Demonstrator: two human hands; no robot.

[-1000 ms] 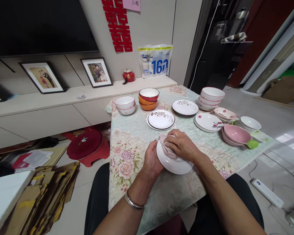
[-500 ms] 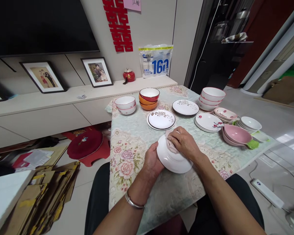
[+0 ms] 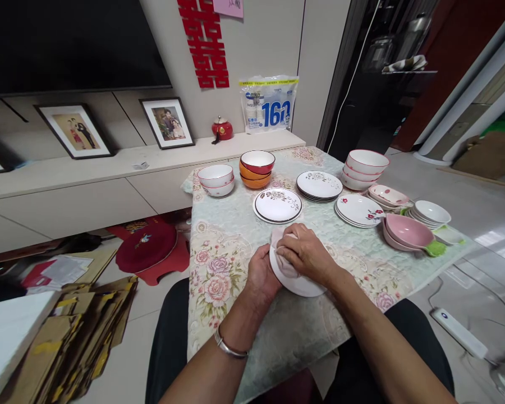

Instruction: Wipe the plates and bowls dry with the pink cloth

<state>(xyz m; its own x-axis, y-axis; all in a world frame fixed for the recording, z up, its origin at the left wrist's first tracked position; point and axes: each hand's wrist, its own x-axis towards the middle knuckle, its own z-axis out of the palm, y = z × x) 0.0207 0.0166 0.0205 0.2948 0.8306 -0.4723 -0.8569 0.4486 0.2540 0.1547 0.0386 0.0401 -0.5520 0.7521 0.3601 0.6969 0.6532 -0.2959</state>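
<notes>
A white plate (image 3: pixel 305 288) is tilted above the near part of the table, its plain underside facing up. My left hand (image 3: pixel 262 275) grips its left edge, with the fingers hidden beneath. Pressed to the plate's surface is a pale pink cloth (image 3: pixel 277 235), bunched under the closed fingers of my right hand (image 3: pixel 303 252). Just beyond my hands lies a short stack of white plates with a brown floral pattern (image 3: pixel 278 205). To the right of it sit another patterned plate stack (image 3: pixel 318 185) and plates with red flowers (image 3: pixel 359 210).
Bowl stacks stand along the far side: white ones (image 3: pixel 216 176), orange and red ones (image 3: pixel 256 169), and white ones with red rims (image 3: pixel 365 168). Pink bowls (image 3: pixel 408 231) and small white bowls (image 3: pixel 432 213) sit near the right edge. Flattened cardboard (image 3: pixel 79 336) leans at the lower left.
My right hand has slid the cloth left across the plate, toward its upper left edge. My left hand keeps its hold, and the plate has barely moved.
</notes>
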